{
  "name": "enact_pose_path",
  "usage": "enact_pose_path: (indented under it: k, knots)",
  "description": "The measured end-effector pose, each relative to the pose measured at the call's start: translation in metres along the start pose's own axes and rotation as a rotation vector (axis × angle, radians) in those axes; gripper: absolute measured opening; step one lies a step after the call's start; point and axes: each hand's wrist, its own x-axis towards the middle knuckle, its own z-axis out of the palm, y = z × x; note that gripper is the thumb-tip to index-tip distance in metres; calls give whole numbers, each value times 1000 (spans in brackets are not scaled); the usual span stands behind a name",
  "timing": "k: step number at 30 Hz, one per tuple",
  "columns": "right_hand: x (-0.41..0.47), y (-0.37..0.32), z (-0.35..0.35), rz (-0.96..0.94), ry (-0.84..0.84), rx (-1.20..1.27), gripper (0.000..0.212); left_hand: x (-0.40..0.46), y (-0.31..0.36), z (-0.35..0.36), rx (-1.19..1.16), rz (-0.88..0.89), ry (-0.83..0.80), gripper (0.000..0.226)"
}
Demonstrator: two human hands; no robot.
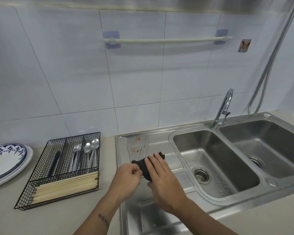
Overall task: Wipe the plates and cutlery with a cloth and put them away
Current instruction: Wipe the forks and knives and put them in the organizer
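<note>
Black cloth (145, 166) — both hands curled.

Two hands show, the left hand (126, 178) and the right hand (163, 182), with one dark cloth (145, 167) between them. Two plates (5, 161) sit stacked on the bench (58, 221). One black wire basket (61, 168) has four compartments: one dark-handled utensil (54, 162), a cluster of forks (75, 158) too overlapped to count, two spoons (92, 148), and a bundle of chopsticks (66, 185) too many to count. One steel sink (159, 146) has two basins, two drains, and one tap (223, 109). One rail (166, 40) hangs on two hooks.
</note>
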Motion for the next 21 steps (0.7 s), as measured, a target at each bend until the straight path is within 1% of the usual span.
enact_pose_path:
  k: [2,4,5,8,11,12,14,16,17,20,21]
  knots:
    - [0,-2,2,54,24,61,71,-1,1,0,-10,4,-10,31]
    - [1,-1,4,87,92,147,55,-1,1,1,-27,1,-10,35]
    - [1,0,4,90,126,173,52,-1,1,1,-37,-4,-8,36]
    - [4,18,3,71,178,141,52,0,-2,2,-54,-34,-21,29]
    - [7,30,-7,169,171,150,59,2,-5,3,-45,-62,-63,22]
    - [8,29,-10,158,178,144,58,2,-5,4,-57,-65,-75,22]
    - [9,22,-13,59,188,88,51,5,-5,5,-121,-69,-86,20]
    - [9,20,-14,8,158,56,47,9,-3,5,-169,-71,-101,18]
    - [9,24,-13,43,132,60,49,10,-3,5,-162,-72,-109,18]
    - [12,40,-15,296,60,126,62,9,-5,4,-115,-103,-136,20]
    - [13,44,-16,349,58,140,63,10,-8,4,-120,-126,-133,20]
